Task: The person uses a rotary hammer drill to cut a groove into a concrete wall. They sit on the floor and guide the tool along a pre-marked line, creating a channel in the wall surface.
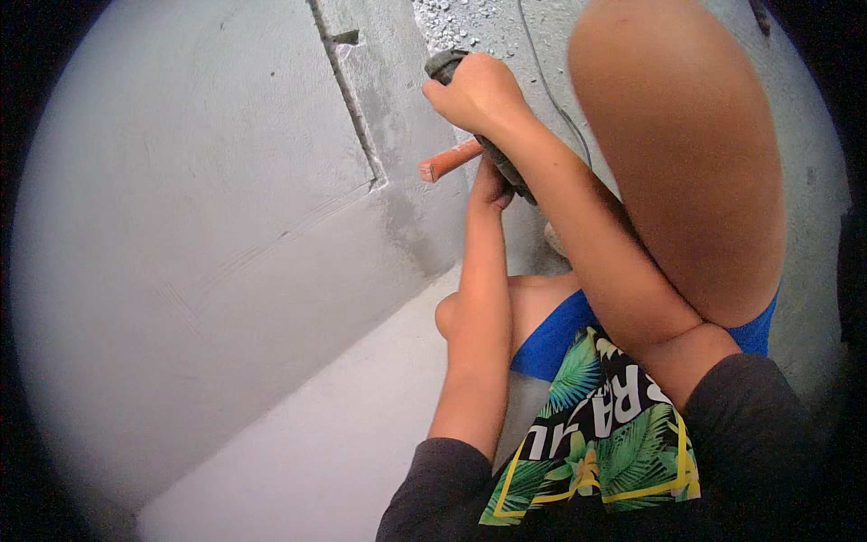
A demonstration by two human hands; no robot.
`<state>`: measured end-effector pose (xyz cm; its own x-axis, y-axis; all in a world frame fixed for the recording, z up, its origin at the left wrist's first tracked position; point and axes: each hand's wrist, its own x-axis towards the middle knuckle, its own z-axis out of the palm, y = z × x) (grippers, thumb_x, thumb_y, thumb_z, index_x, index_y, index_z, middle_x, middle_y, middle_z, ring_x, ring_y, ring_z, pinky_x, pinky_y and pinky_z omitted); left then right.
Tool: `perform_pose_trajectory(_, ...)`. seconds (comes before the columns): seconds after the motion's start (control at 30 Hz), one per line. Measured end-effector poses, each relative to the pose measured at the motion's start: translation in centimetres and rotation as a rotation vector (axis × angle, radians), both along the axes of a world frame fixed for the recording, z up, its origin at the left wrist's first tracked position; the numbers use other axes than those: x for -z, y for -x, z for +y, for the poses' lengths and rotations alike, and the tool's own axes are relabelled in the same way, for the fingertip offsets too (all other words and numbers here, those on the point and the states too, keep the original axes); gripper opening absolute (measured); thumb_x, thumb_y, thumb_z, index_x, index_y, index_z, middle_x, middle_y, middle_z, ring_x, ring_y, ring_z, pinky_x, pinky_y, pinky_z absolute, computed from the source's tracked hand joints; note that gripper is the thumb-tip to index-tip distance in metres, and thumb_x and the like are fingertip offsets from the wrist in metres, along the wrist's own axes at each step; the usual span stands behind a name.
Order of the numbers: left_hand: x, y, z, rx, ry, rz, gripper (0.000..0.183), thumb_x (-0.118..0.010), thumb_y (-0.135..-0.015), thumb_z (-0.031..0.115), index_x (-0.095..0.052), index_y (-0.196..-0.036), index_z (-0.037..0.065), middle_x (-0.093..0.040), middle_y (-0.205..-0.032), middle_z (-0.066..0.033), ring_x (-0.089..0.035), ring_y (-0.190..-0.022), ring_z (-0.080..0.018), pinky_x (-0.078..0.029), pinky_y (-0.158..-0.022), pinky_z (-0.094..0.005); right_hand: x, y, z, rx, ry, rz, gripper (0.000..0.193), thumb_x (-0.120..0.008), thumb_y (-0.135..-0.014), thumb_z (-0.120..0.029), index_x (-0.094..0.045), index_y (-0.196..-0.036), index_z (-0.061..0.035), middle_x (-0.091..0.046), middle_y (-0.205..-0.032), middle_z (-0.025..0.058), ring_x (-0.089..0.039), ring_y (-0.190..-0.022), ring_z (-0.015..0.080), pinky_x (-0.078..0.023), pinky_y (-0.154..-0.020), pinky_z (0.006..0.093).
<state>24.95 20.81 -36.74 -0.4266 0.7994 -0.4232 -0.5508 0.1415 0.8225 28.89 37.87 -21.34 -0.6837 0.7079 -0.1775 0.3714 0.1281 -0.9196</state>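
A long, dark, dusty power tool (510,170) is between my two hands, close to the grey wall (199,163). My right hand (483,90) is closed around its far end. My left hand (492,185) is closed on the nearer part, its fingers mostly hidden behind the tool and my right forearm. From beside my left hand an orange cylinder (452,161) sticks out toward the wall; how it joins the tool is hidden. A narrow groove (348,104) runs down the wall and stops left of the orange cylinder. Faint scratched lines (271,239) continue from its lower end.
Broken rubble (456,23) lies on the floor at the wall's foot. A thin grey cable (546,86) runs along the floor right of my right hand. My bent right knee (650,54) rises beside my right forearm. A pale ledge (298,434) borders the wall below.
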Motion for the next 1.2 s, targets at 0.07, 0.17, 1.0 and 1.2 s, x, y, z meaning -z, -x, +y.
perform_pose_trajectory(0.07, 1.9, 0.6, 4.1, -0.022, 0.159, -0.169, 0.065, -0.061, -0.095, 0.053, -0.052, -0.139, 0.006, -0.059, -0.138, -0.0088, -0.057, -0.126, -0.0270, -0.047, -0.106, -0.0445, 4.0, -1.1, 5.6, 0.076, 0.108, -0.028, 0.059, -0.063, -0.079, -0.049, -0.071, -0.081, 0.0090, -0.070, -0.083, 0.0289, -0.071, -0.083, 0.0416, -0.056, -0.079, 0.0457)
perform_pose_trajectory(0.17, 3.0, 1.4, 9.5, 0.085, 0.314, -0.166, 0.065, -0.063, -0.093, 0.053, -0.053, -0.138, 0.006, -0.060, -0.137, -0.0094, -0.058, -0.125, -0.0273, -0.047, -0.106, -0.0455, 8.4, -2.5, 11.6, 0.151, 0.153, -0.147, 0.061, -0.063, -0.080, -0.052, -0.072, -0.082, 0.0084, -0.070, -0.084, 0.0282, -0.071, -0.083, 0.0409, -0.056, -0.080, 0.0454)
perform_pose_trajectory(1.0, -12.7, -1.5, 15.2, 0.480, 0.923, 0.441, 0.057, -0.073, -0.088, 0.036, -0.057, -0.128, -0.001, -0.069, -0.111, -0.0128, -0.068, -0.094, -0.0225, -0.054, -0.085, -0.0368, 10.0, -11.4, 11.5, 0.482, 1.211, 0.503, 0.062, -0.068, -0.083, -0.058, -0.066, -0.081, 0.0041, -0.067, -0.072, 0.0144, -0.063, -0.057, 0.0200, -0.051, -0.052, 0.0307)
perform_pose_trajectory(1.2, -15.9, -2.2, 16.0, 0.611, 1.081, 0.551, 0.046, -0.076, -0.084, 0.036, -0.068, -0.114, 0.001, -0.071, -0.101, -0.0082, -0.067, -0.087, -0.0196, -0.053, -0.078, -0.0346, 10.9, -12.9, 10.7, 0.399, 1.655, 0.430, 0.057, -0.062, -0.081, -0.054, -0.060, -0.090, 0.0022, -0.065, -0.075, 0.0143, -0.061, -0.056, 0.0207, -0.053, -0.053, 0.0328)
